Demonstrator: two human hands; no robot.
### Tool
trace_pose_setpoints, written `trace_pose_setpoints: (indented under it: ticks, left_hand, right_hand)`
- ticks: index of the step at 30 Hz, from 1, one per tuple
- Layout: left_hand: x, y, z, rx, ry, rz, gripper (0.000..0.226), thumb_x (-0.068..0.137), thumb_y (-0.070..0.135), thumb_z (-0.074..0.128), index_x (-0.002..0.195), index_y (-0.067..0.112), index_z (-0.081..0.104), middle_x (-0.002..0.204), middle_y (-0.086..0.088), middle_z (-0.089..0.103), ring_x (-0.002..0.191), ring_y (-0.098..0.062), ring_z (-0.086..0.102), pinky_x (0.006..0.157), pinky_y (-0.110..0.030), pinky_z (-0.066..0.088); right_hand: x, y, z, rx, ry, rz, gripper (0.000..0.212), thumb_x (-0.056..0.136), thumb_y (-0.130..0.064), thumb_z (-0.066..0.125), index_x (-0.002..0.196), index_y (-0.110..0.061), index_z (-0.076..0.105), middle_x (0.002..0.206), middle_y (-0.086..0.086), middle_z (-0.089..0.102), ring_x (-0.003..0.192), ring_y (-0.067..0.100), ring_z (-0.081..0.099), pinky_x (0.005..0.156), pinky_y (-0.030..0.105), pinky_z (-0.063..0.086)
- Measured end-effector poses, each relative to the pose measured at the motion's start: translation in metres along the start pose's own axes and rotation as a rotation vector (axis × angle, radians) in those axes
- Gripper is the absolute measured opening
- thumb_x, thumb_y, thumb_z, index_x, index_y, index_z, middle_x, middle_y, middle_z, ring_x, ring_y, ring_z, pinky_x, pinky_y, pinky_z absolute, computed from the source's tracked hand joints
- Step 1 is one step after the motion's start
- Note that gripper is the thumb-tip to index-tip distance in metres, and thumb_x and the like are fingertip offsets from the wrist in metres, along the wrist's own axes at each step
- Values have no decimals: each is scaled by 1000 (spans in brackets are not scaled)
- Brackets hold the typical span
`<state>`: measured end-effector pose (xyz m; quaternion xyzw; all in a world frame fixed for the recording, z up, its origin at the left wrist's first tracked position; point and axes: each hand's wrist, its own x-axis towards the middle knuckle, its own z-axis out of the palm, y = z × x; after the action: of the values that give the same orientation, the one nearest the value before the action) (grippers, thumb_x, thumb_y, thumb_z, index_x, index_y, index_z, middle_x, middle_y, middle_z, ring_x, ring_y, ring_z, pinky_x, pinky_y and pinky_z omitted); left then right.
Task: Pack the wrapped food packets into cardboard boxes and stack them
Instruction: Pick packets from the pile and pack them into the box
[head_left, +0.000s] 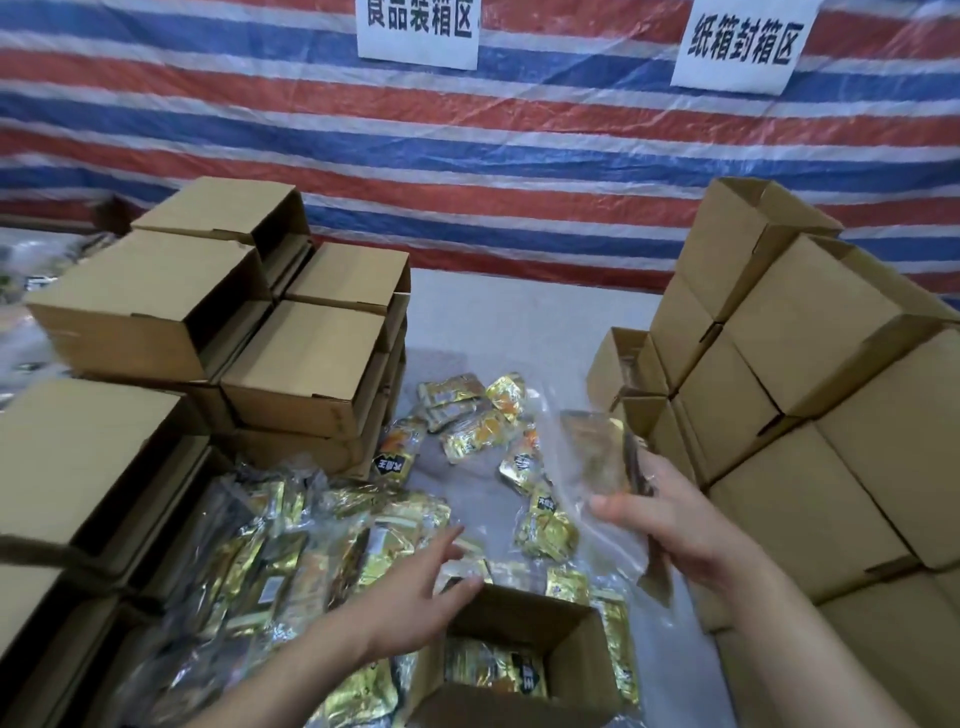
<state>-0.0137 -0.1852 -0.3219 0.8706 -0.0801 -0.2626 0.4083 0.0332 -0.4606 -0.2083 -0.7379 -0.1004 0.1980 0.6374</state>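
Observation:
An open cardboard box (582, 631) stands at the near edge with gold packets (496, 670) lying inside. My left hand (421, 597) hovers open over its far left corner, fingers spread. My right hand (670, 514) grips a clear plastic bag (597, 457) with something brownish inside, held above the table. Loose gold and orange wrapped food packets (467, 415) are scattered across the middle of the table. More packets in clear bags (291, 551) are heaped at the near left.
Stacks of cardboard boxes (301, 358) rise at the left, and taller stacks of boxes (810, 395) stand at the right. A striped red, white and blue tarp (467, 156) with two paper signs hangs behind the grey table (519, 312).

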Motion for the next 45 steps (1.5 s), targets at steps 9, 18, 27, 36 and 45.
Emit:
trace_pose_setpoints:
  ticks: [9, 18, 27, 36, 45]
  left_hand:
    - [-2, -39, 34, -152, 61, -33, 32, 101, 53, 31, 116, 42, 58, 118, 24, 60, 109, 10, 55, 95, -19, 46]
    - [-8, -32, 38, -403, 92, -68, 30, 106, 43, 30, 120, 32, 53, 118, 5, 64, 111, -10, 61, 100, -38, 50]
    - [-14, -38, 38, -486, 107, -53, 45, 106, 46, 24, 114, 15, 56, 113, -12, 63, 109, -24, 62, 100, -48, 47]
    - [-13, -37, 38, -467, 98, -34, 48, 104, 51, 25, 116, 15, 54, 114, -14, 65, 110, -29, 63, 98, -50, 49]
    - [-12, -40, 49, -343, 154, -8, 25, 108, 35, 29, 112, 31, 52, 104, 0, 61, 97, -10, 57, 93, -32, 45]
  right_hand:
    - [4, 40, 65, -702, -576, 305, 53, 83, -31, 63, 123, -65, 54, 107, -8, 70, 79, 14, 69, 68, 38, 57]
    - [23, 54, 87, -876, -699, 303, 45, 89, -30, 58, 130, -50, 55, 112, -3, 68, 100, 22, 65, 88, 42, 54]
    - [38, 59, 107, -908, -771, 370, 17, 84, -22, 56, 100, -26, 59, 101, 6, 66, 83, 20, 60, 73, 36, 50]
    - [40, 63, 98, -771, -767, 415, 14, 84, -30, 63, 98, -33, 59, 92, -7, 62, 80, 12, 60, 74, 34, 52]
    - [14, 140, 113, -946, -599, 128, 38, 88, -23, 65, 124, -30, 56, 118, -3, 60, 108, 22, 59, 81, 27, 43]
